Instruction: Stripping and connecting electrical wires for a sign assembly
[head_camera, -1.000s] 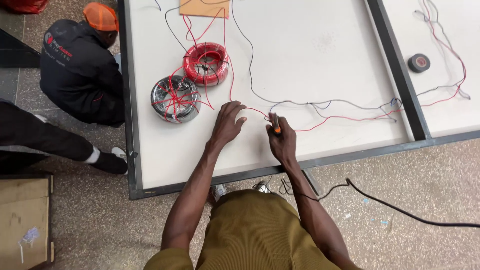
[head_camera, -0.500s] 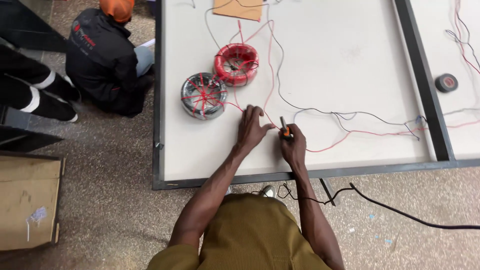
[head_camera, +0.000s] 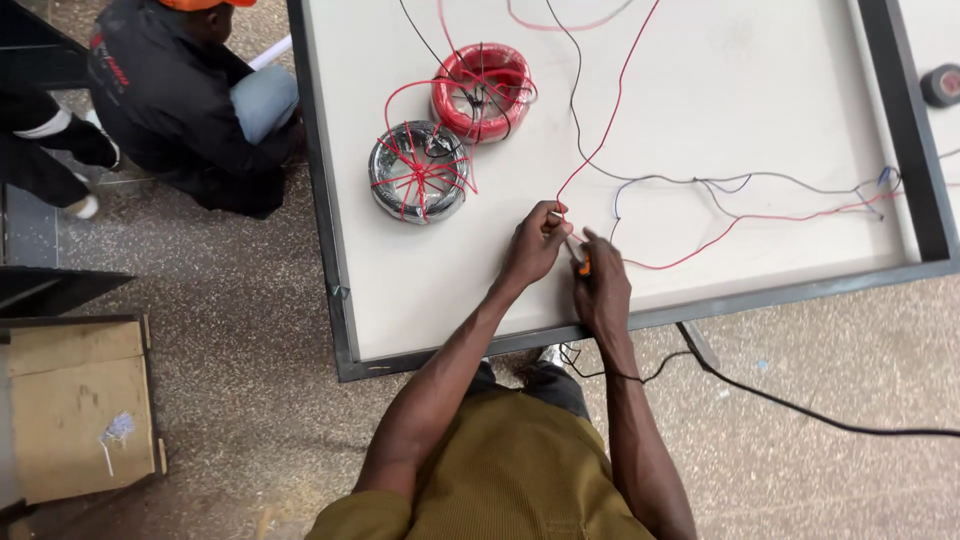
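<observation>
My left hand (head_camera: 535, 245) pinches a thin red wire (head_camera: 610, 120) that runs up across the white board (head_camera: 720, 90). Beside it, my right hand (head_camera: 600, 285) grips a small orange-handled tool (head_camera: 582, 262), its tip close to the pinched end of the wire. Both hands rest on the board near its front edge. Left of the hands lie a black wire coil (head_camera: 418, 172) tied with red wire and, behind it, a red wire coil (head_camera: 483, 92).
Grey, blue and red wires (head_camera: 760, 195) trail to the right across the board. A black tape roll (head_camera: 942, 85) sits on the adjoining panel. A person in a dark jacket (head_camera: 180, 100) crouches at the left. A cardboard box (head_camera: 80, 405) and a black cable (head_camera: 800, 405) lie on the floor.
The view has shifted, so the board sits further right. My left hand went from flat on the board to pinching the red wire, and both hands drew together.
</observation>
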